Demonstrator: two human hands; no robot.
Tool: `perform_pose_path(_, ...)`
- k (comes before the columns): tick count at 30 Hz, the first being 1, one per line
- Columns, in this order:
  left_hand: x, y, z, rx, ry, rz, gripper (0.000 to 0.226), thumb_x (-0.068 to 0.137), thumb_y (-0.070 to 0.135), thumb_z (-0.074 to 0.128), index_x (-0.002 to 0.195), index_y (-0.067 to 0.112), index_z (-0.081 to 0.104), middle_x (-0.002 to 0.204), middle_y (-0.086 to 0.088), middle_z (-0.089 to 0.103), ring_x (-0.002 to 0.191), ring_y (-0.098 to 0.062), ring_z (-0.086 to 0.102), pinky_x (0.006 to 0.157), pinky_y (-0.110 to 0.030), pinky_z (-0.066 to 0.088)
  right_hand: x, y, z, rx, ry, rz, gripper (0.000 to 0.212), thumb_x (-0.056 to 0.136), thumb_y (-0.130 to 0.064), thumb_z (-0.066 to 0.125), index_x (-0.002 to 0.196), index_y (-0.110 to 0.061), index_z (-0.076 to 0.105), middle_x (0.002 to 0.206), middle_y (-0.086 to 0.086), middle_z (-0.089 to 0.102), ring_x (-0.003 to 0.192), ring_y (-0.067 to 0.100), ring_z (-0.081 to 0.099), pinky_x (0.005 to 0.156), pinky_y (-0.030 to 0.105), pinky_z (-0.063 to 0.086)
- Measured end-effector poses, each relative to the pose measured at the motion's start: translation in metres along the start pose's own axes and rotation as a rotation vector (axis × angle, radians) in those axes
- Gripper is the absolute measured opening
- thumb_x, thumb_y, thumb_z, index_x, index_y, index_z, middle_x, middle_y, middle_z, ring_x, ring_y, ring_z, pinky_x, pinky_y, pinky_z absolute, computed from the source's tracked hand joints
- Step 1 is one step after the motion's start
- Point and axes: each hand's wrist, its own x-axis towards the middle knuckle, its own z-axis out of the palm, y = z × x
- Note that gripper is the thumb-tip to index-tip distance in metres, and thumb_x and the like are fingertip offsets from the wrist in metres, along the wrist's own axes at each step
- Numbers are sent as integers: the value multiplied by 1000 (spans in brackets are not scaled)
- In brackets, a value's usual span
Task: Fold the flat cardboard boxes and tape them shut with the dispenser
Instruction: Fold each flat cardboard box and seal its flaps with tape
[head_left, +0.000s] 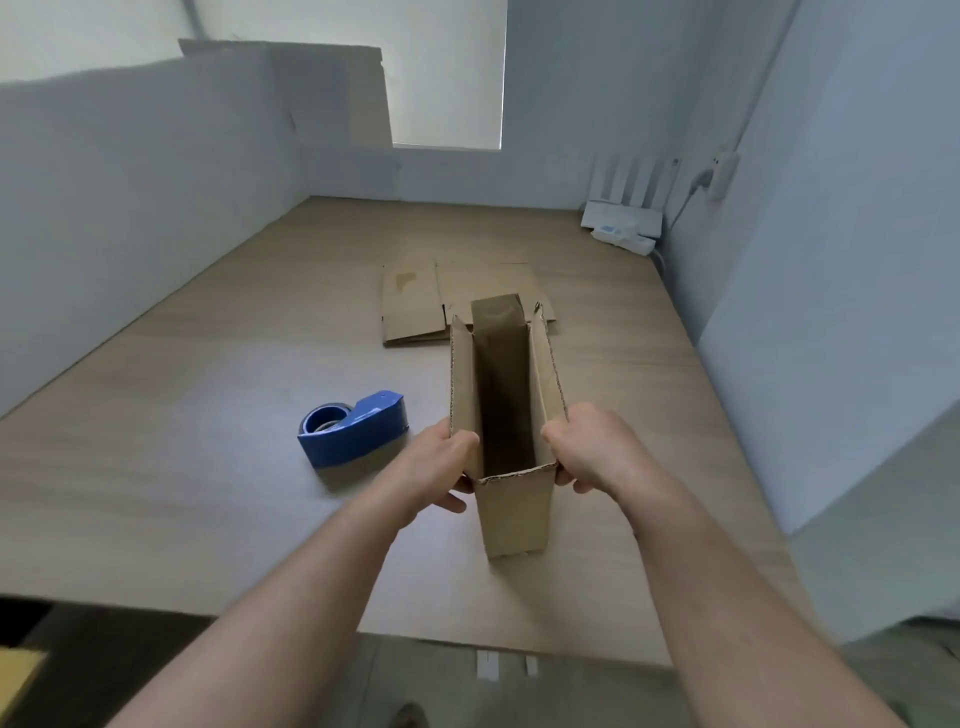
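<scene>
Fingers of left hand (436, 467) and right hand (587, 447) curled, gripping side walls of upright open-topped cardboard box (514, 519); tape dispenser (353, 431) on worktop (208, 493) left; flat cardboard (410, 306) behind.

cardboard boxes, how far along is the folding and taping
Done: one box is opened up. In hand: the left hand and right hand grip its side walls, top open. Left: the blue dispenser lies untouched beside it, and flat cardboard waits behind.

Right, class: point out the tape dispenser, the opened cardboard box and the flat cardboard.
tape dispenser (353, 441), head view, blue side wall.
opened cardboard box (514, 514), head view, near outer wall.
flat cardboard (410, 306), head view, left panel.
</scene>
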Motion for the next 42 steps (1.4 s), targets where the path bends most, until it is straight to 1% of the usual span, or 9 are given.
perform_pose_path(4,-42,-11,25,-9,80,-23,18,102,28,35,111,19,48,102,-7,58,88,-19,64,74,-34,57,-34,24,3,-7,-58,-78,20,80,-9,42,85,0,59,77,15,72,75,32,70,80,40,56)
perform_pose_path(12,-120,-49,28,-99,296,-111,57,99,55,25,137,19,47,114,-13,65,91,-24,68,80,-42,59,-80,18,27,-60,-172,-309,20,77,-9,41,79,-3,60,67,14,71,70,30,70,75,44,58)
perform_pose_path(15,-146,-64,24,-171,400,-126,44,100,54,27,118,27,57,101,-11,67,84,-26,68,85,-48,56,-94,8,41,-77,-223,-383,21,77,-9,42,79,-1,61,65,13,70,68,29,70,75,44,58)
perform_pose_path(21,-191,-93,5,-207,596,-192,35,100,53,29,121,32,48,109,-15,65,93,-30,67,87,-48,56,-116,-23,73,-144,-336,-520,27,79,-8,42,86,1,67,76,15,71,73,30,70,79,46,57)
perform_pose_path(24,-213,-110,-9,-214,664,-213,49,99,55,28,135,27,47,121,-14,61,104,-30,62,91,-49,53,-126,-48,93,-172,-384,-603,26,80,-6,42,86,3,66,83,17,71,76,32,70,79,47,57)
perform_pose_path(27,-238,-122,-24,-235,781,-204,46,101,47,31,137,24,46,122,-11,57,103,-28,59,81,-46,58,-138,-73,116,-127,-397,-653,19,82,-12,42,86,-3,58,85,16,69,82,34,67,79,47,57)
perform_pose_path(34,-285,-163,-66,-187,1101,-264,20,96,23,49,94,6,58,92,-15,61,75,-28,61,51,-32,55,-175,-126,178,-41,-378,-857,11,85,-14,44,80,-7,51,83,13,60,81,35,62,72,39,53)
perform_pose_path(39,-314,-194,-108,-218,1216,-285,24,95,24,50,82,5,55,76,-11,56,64,-25,60,59,-47,59,-200,-175,220,-73,-399,-952,18,88,-13,43,70,-12,39,81,13,57,82,36,61,64,34,43)
perform_pose_path(42,-328,-209,-137,-187,1253,-278,30,97,22,47,69,12,46,69,-2,48,59,-21,57,54,-36,58,-213,-209,245,-117,-405,-1017,15,90,-15,44,76,-10,44,81,14,58,80,35,61,65,34,44)
